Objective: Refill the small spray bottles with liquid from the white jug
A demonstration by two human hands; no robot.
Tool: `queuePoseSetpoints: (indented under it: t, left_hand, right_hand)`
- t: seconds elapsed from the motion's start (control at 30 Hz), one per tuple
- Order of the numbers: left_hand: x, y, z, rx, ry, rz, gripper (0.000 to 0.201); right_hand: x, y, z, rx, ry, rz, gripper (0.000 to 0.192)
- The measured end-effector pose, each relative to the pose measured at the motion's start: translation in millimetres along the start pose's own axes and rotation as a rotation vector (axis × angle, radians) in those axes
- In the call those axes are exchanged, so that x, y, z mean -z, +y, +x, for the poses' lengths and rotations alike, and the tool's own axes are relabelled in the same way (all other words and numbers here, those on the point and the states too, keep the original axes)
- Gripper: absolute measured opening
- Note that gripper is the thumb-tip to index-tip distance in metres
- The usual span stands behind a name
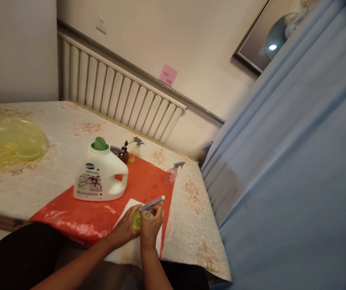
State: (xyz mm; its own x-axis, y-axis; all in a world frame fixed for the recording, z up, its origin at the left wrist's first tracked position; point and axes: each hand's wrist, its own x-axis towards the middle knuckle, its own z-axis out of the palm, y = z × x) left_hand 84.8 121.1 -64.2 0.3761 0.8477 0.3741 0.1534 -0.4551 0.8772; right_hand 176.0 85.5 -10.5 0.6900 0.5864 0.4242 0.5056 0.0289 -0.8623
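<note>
The fingers (136, 209) of the left hand (127, 227) are closed around a small green spray bottle (136, 220), and the fingers of the right hand (150, 225) are closed around its upper part, just under the grey spray head (151, 204). The bottle stands nearly upright between both hands, only a little of its green body is visible. The long axis of the spray head goes from lower left to upper right, and its pale tip points to the upper right, toward the pink spray bottle (169, 175). Both forearms come from the lower edge of the picture and meet over a white cloth (124, 251), the hands touching each other. The cloth lies on an orange plastic sheet (91, 219), which covers the near part of the table (40, 181) with a flowered cover. To the left of the hands, near them, stands a white detergent jug (100, 177) with a green cap (99, 144). Behind the jug are a dark brown bottle (123, 154) and a yellowish spray bottle (134, 152), close together. The right edge of the table is near the hands, beside a blue curtain (282, 161). A yellow transparent bowl (9, 141) lies far left. A white radiator (115, 96) runs behind the table.
</note>
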Motion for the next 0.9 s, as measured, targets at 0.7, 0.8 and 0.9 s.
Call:
queuePoseSetpoints:
  t: [0.7,0.8,0.9]
  left_hand:
    - [1.4,58.4,37.7,0.198,0.111,0.020,0.013]
    - [-0.5,54.7,38.6,0.176,0.127,0.053,0.012]
    - [3.4,53.2,37.9,0.144,0.106,0.063,0.013]
  right_hand:
    - [2.0,7.2,-4.3,0.038,-0.028,0.084,0.015]
    - [-0.1,10.0,-3.9,0.047,-0.014,0.085,0.014]
    - [-2.6,11.1,-3.5,0.051,-0.010,0.082,0.011]
